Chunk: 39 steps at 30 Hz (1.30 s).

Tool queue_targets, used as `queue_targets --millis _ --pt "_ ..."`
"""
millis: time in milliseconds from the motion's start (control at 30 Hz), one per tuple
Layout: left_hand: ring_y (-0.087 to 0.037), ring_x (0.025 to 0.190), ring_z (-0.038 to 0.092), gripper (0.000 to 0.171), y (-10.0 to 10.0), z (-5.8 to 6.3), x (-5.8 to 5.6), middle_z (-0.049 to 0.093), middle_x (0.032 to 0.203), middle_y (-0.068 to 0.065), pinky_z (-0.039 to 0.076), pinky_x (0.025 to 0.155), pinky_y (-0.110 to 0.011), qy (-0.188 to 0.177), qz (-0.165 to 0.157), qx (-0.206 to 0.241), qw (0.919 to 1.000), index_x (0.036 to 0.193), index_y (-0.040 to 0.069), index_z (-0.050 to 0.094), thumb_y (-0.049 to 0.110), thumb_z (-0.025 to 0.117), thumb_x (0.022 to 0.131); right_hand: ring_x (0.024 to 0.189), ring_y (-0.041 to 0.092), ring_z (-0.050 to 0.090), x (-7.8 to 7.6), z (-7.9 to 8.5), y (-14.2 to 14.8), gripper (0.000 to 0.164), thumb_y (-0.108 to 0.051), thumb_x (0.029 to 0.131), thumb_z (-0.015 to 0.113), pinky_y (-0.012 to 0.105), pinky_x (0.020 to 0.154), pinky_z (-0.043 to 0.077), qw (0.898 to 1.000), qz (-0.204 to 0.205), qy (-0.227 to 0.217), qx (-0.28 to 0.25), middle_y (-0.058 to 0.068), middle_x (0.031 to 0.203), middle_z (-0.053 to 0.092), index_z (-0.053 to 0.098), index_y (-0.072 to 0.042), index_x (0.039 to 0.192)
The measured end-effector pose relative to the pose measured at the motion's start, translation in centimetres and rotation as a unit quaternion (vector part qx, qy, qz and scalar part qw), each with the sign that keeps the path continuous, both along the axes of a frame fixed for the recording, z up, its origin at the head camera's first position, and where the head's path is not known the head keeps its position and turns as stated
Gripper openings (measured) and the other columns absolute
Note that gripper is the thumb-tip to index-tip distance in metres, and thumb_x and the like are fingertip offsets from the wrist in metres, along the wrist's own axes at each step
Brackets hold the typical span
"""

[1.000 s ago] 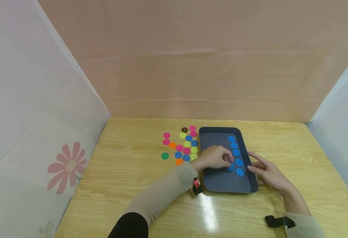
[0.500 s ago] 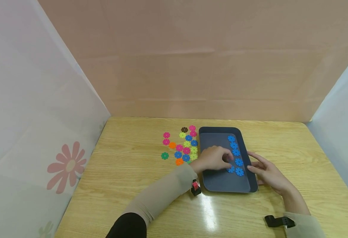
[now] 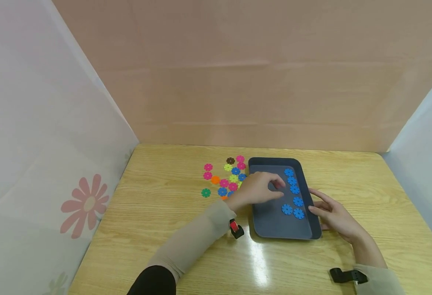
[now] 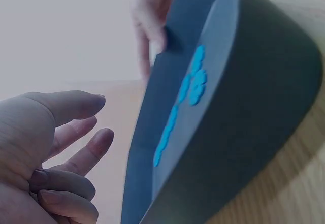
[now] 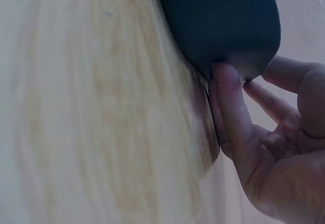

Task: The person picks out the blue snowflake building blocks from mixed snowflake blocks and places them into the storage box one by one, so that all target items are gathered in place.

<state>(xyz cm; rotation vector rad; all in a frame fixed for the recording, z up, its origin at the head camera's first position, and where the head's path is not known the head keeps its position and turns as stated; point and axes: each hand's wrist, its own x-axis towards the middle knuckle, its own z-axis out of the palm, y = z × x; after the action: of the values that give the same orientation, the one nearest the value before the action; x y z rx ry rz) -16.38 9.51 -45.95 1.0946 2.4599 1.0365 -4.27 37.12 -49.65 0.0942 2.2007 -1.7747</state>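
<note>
A dark grey tray (image 3: 275, 229) lies on the wooden table, with several blue notched plastic discs (image 3: 298, 213) flat along its right side. My left hand (image 3: 257, 189) hovers over the tray's left part. Its thumb and forefinger are spread apart with nothing between them, which the left wrist view of the hand (image 4: 56, 148) bears out. Outside the tray's right wall, my right hand (image 3: 337, 215) touches it with its fingertips. In the right wrist view, the thumb (image 5: 231, 92) lies straight against the tray wall (image 5: 223, 26).
Left of the tray, loose discs lie scattered: pink (image 3: 224, 183), yellow, orange (image 3: 215, 180), blue (image 3: 222, 191), a green one (image 3: 206, 192) and a brown one (image 3: 230, 161). My left forearm hides some. A tan backdrop (image 3: 216, 94) stands behind the table.
A blue disc at my left fingers has been let go and now lies flat beside another in the tray. The left hand has drawn back up and left; the right hand keeps its place.
</note>
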Motion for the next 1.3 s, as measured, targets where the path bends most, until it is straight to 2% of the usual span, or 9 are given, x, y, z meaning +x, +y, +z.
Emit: queue_targets --millis 200,367,500,533,733,767,933,1033,1300 --pt "-0.012 0.098 0.068 0.027 -2.3 0.9 -0.5 0.071 0.103 0.012 0.049 0.071 -0.019 -0.015 0.025 0.035 0.9990 0.118 0.017 0.076 0.030 0.080 0.094 0.100 0.032 0.073 0.1 -0.1 0.3 0.070 -0.019 0.109 0.056 0.054 0.073 0.061 1.000 0.010 0.009 -0.016 0.034 0.133 0.052 0.017 -0.010 0.166" --pt "-0.015 0.094 0.067 0.028 -4.5 1.7 -1.1 0.069 0.102 0.013 0.050 0.070 -0.025 -0.025 0.051 0.052 0.9970 0.118 0.015 0.075 0.030 0.079 0.095 0.099 0.033 0.073 0.2 -0.1 0.3 0.069 -0.019 0.109 0.056 0.055 0.072 0.061 1.000 0.012 0.013 -0.016 0.031 0.132 0.055 0.018 -0.011 0.166" --pt "-0.015 0.090 0.066 0.027 -6.3 1.6 -1.7 0.070 0.101 0.013 0.050 0.071 -0.029 -0.026 0.068 0.057 0.9958 0.118 0.017 0.075 0.031 0.079 0.095 0.100 0.034 0.073 0.2 -0.1 0.3 0.069 -0.018 0.109 0.056 0.055 0.073 0.061 1.000 0.011 0.011 -0.019 0.032 0.133 0.054 0.018 -0.010 0.166" --pt "-0.016 0.086 0.067 0.027 -6.8 1.5 -1.8 0.070 0.102 0.013 0.050 0.071 -0.029 -0.028 0.071 0.056 0.9955 0.117 0.018 0.075 0.032 0.079 0.095 0.100 0.034 0.073 0.2 -0.1 0.3 0.070 -0.019 0.109 0.056 0.055 0.073 0.061 1.000 0.011 0.010 -0.019 0.032 0.133 0.054 0.017 -0.011 0.166" --pt "-0.025 0.098 0.068 0.023 -9.7 0.4 -2.6 0.071 0.102 0.006 0.051 0.081 -0.032 -0.022 0.074 0.061 0.9951 0.114 0.018 0.076 0.028 0.079 0.095 0.099 0.034 0.073 0.1 -0.3 0.3 0.069 -0.018 0.109 0.057 0.055 0.073 0.061 1.000 0.009 0.006 -0.021 0.028 0.131 0.056 0.019 -0.011 0.166" --pt "-0.024 0.101 0.067 0.023 -10.2 0.2 -2.7 0.071 0.101 0.006 0.051 0.081 -0.033 -0.020 0.077 0.058 0.9951 0.114 0.016 0.076 0.028 0.079 0.095 0.099 0.033 0.073 0.1 -0.3 0.3 0.069 -0.018 0.109 0.057 0.055 0.073 0.061 1.000 0.010 0.006 -0.020 0.028 0.131 0.056 0.019 -0.012 0.166" --pt "-0.016 0.095 0.064 0.026 -12.4 -0.8 -2.7 0.068 0.097 0.013 0.052 0.077 -0.037 -0.032 0.103 0.019 0.9940 0.117 0.016 0.077 0.030 0.078 0.095 0.100 0.032 0.073 0.0 -0.4 0.3 0.069 -0.018 0.109 0.056 0.055 0.072 0.061 1.000 0.013 0.009 -0.020 0.032 0.134 0.053 0.018 -0.011 0.166" --pt "-0.014 0.094 0.063 0.024 -13.5 -1.5 -2.7 0.068 0.097 0.013 0.051 0.080 -0.037 -0.036 0.108 0.007 0.9934 0.116 0.017 0.076 0.029 0.077 0.096 0.100 0.031 0.073 0.0 -0.3 0.3 0.069 -0.018 0.109 0.056 0.054 0.072 0.061 1.000 0.012 0.011 -0.016 0.034 0.134 0.052 0.018 -0.011 0.166" --pt "-0.009 0.092 0.064 0.020 -15.1 -3.4 -2.6 0.069 0.095 0.016 0.051 0.084 -0.037 -0.024 0.120 -0.023 0.9922 0.110 0.020 0.078 0.030 0.080 0.094 0.100 0.034 0.073 0.0 -0.3 0.2 0.069 -0.019 0.109 0.056 0.056 0.073 0.060 1.000 0.013 0.008 -0.023 0.030 0.134 0.054 0.018 -0.011 0.166"
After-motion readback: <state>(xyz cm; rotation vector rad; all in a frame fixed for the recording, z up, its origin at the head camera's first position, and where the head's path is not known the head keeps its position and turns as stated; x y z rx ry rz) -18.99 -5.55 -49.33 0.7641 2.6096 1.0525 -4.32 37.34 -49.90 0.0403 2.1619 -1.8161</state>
